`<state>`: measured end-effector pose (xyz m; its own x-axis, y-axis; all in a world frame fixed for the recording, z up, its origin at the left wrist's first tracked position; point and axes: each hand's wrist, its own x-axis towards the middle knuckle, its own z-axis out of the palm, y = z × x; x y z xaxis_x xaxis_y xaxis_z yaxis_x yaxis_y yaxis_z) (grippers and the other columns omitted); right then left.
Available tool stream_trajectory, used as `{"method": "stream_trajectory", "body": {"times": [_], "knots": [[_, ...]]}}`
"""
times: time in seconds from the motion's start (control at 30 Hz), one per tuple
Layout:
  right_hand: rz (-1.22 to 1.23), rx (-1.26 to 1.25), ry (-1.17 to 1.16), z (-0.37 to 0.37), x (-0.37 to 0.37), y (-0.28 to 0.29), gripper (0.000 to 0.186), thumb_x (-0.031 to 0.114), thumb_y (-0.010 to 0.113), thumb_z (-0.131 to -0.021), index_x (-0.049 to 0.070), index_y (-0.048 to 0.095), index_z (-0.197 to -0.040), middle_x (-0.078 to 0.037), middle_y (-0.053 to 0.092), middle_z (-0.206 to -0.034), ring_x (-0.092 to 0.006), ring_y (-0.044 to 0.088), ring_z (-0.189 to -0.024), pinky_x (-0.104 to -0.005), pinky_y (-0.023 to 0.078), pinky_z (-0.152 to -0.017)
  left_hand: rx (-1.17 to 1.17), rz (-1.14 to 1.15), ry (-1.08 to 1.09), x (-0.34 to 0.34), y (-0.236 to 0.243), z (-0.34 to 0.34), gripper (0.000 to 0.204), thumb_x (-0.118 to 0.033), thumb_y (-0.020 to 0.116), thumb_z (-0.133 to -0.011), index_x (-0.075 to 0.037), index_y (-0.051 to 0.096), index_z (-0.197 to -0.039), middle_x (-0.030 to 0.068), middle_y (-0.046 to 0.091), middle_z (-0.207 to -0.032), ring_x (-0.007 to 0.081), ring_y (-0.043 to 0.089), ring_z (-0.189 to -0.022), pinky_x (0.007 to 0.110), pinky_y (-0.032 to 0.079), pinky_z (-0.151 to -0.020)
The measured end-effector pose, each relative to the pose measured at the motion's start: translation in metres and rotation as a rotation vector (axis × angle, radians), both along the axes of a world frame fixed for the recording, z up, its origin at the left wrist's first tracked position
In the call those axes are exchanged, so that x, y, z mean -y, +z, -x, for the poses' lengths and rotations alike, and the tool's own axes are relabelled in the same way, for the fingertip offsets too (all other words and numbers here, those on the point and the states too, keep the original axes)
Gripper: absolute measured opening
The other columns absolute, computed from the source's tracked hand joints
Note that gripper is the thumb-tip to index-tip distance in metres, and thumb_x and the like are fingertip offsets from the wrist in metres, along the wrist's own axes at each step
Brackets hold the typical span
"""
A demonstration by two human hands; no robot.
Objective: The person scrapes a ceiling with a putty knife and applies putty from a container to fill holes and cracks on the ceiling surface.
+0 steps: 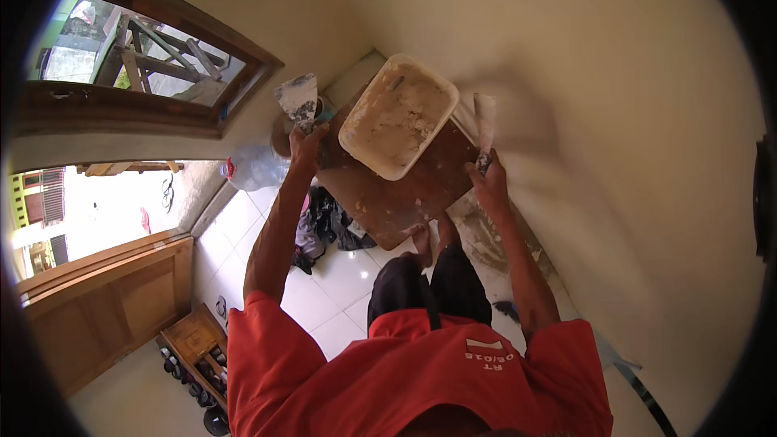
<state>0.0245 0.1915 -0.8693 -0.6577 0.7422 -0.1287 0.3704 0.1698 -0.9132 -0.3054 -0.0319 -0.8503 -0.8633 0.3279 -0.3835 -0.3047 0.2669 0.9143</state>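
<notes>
One tub (398,117) tops the board (441,168); left, a bottle (264,167) and black bags (328,214).

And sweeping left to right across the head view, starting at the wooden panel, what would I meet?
Wooden panel, left scraper in the left hand, cream tub, right scraper in the right hand.

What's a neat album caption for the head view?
Scrapers in left hand and right hand, flanking a pale tub on a brown board.
</notes>
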Motion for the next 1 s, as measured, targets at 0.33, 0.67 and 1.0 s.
{"method": "stream_trajectory", "body": {"times": [0.33,0.67,1.0], "knots": [[-0.005,-0.059,0.188,0.138,-0.042,-0.057,0.044,0.004,0.064,-0.086,-0.004,0.05,-0.127,-0.027,0.058,-0.117,-0.0424,0.056,-0.11,-0.0448,0.043,-0.096,0.061,0.182,0.071,-0.035,-0.028,0.114,0.028,-0.004,0.074,-0.078,-0.004,0.067,-0.105,0.0057,0.068,-0.09,0.0173,0.064,-0.076,0.034,0.053,-0.068],[-0.161,0.067,0.321,0.203,-0.078,-0.07,0.036,0.008,0.062,-0.09,-0.003,0.051,-0.123,-0.024,0.06,-0.105,-0.0374,0.06,-0.096,-0.0425,0.046,-0.085,-0.123,0.079,-0.032,-0.065,-0.087,0.179,0.034,-0.016,0.071,-0.082,-0.002,0.065,-0.113,0.0057,0.069,-0.1,0.0152,0.063,-0.087,0.032,0.05,-0.079],[0.058,0.106,0.261,0.174,-0.069,-0.069,0.036,0.006,0.059,-0.094,-0.002,0.051,-0.128,-0.02,0.059,-0.108,-0.0308,0.058,-0.095,-0.0378,0.046,-0.084,-0.428,0.524,-0.172,-0.087,-0.092,0.174,0.049,-0.029,0.073,-0.08,-0.003,0.061,-0.119,0.0194,0.069,-0.106,0.0332,0.066,-0.102,0.042,0.049,-0.089]]}}
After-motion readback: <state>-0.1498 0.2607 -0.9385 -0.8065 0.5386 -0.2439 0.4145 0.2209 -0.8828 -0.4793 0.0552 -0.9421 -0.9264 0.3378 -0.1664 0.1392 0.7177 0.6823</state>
